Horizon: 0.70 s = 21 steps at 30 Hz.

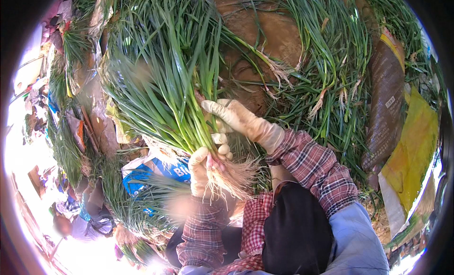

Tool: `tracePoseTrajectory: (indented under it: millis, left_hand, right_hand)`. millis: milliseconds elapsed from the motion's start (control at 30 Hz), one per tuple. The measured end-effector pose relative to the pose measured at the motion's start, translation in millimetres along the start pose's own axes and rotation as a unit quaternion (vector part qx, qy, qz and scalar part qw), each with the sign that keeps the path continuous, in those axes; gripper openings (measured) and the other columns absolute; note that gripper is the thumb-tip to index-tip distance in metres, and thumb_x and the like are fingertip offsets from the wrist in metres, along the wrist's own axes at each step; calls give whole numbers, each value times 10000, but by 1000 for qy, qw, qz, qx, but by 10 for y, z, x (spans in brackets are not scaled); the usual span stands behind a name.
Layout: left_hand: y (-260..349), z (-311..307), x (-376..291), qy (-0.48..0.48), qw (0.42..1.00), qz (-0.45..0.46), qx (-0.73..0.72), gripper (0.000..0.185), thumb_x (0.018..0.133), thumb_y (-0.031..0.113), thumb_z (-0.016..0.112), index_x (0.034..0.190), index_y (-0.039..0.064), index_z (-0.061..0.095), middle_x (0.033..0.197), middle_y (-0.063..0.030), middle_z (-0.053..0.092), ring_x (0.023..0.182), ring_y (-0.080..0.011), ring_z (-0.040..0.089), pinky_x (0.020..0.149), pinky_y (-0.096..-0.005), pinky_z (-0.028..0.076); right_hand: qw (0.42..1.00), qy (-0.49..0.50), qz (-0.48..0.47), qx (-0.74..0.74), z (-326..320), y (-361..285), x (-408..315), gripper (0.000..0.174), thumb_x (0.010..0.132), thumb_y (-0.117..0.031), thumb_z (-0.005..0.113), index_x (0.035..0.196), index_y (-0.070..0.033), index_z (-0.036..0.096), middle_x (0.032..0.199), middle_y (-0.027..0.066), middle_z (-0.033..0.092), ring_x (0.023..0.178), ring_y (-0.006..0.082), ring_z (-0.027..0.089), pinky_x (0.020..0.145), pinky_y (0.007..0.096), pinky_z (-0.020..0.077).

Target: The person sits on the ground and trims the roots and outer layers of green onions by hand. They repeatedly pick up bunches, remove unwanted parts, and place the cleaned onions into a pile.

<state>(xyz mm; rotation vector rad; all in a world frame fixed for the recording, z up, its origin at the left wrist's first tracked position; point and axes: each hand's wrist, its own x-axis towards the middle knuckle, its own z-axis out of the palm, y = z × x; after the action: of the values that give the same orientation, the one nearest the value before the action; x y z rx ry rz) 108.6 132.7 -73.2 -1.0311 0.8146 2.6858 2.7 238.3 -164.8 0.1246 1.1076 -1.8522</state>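
My left hand [199,170], in a pale, soiled glove, grips a bunch of green garlic [193,129] low on the stems. Pinkish bulbs and a tuft of pale roots [234,175] stick out below its fingers, pointing towards me. The long, flat leaves [159,55] fan away over the pile. My right hand [241,119], gloved the same way, lies against the right side of the stems, its foremost finger near a brownish strip. Its other fingers are partly hidden, so I cannot tell whether it pinches anything.
Loose garlic plants [330,73] lie on a wet brown sheet [262,30]. A brown printed sack [385,105] and yellow sheeting [413,147] border the right. A blue-and-white printed bag [156,172] is left of my hand. At lower left another person [88,222] is among more bundles.
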Motion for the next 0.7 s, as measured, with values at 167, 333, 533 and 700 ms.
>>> tracePoseTrajectory:
  millis: [167, 333, 533, 700]
  left_hand:
    - [182, -125, -113, 106, 991, -9, 78, 450, 796, 202, 665, 1164, -39, 565, 952, -117, 641, 694, -173, 606, 588, -269, 521]
    - [769, -39, -273, 55, 990, -5, -130, 427, 764, 21, 631, 1161, 58, 477, 976, 9, 522, 720, -85, 483, 616, -241, 452]
    - [1311, -80, -259, -349, 914, -1, -207, 376, 776, 27, 704, 1109, 31, 530, 888, 36, 490, 756, -70, 514, 633, -256, 422]
    - [612, -13, 43, -159, 962, -9, -222, 667, 807, 90, 733, 1376, -6, 399, 899, 35, 517, 775, -64, 510, 715, -253, 429]
  right_hand:
    - [921, 74, -47, -380, 68, 54, -265, 479, 1012, -483, 421, 834, -107, 659, 566, 17, 611, 482, 158, 585, 475, 303, 466]
    - [935, 178, 196, -234, -560, 480, -651, 390, 996, -421, 504, 860, -84, 645, 649, 44, 654, 455, 123, 514, 454, 264, 426]
    - [728, -255, 116, -626, -527, -459, -307, 399, 878, -451, 643, 944, -65, 717, 881, 179, 688, 821, 353, 649, 761, 432, 512]
    - [606, 400, -33, -687, -1821, -182, 469, 283, 883, -332, 637, 783, -67, 627, 799, 126, 654, 745, 337, 648, 636, 459, 513]
